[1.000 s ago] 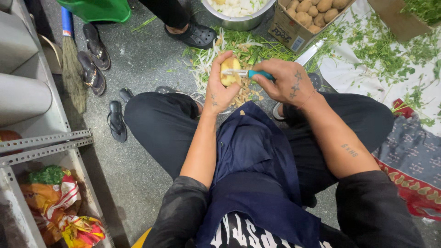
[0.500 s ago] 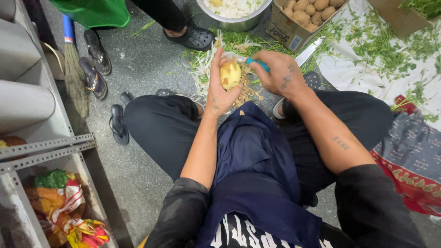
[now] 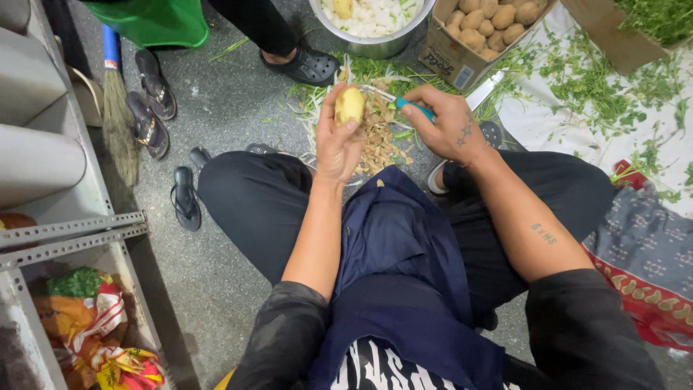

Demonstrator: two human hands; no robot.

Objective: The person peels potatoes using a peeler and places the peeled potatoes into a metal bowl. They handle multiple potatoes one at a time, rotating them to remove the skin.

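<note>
Peeling a pale yellow, partly skinned potato held over the lap, above a heap of brown peelings.

Left hand grips the potato from below, fingers curled round its lower half and thumb pressed on its side, lifting it upright. Right hand is closed round the teal handle of a metal-bladed peeler, whose blade tip meets the potato's upper right edge. Beyond the grip stand a steel bowl of cut white pieces and a cardboard box of unpeeled brown potatoes; green leafy trimmings lie to the right of the peeler hand.
</note>
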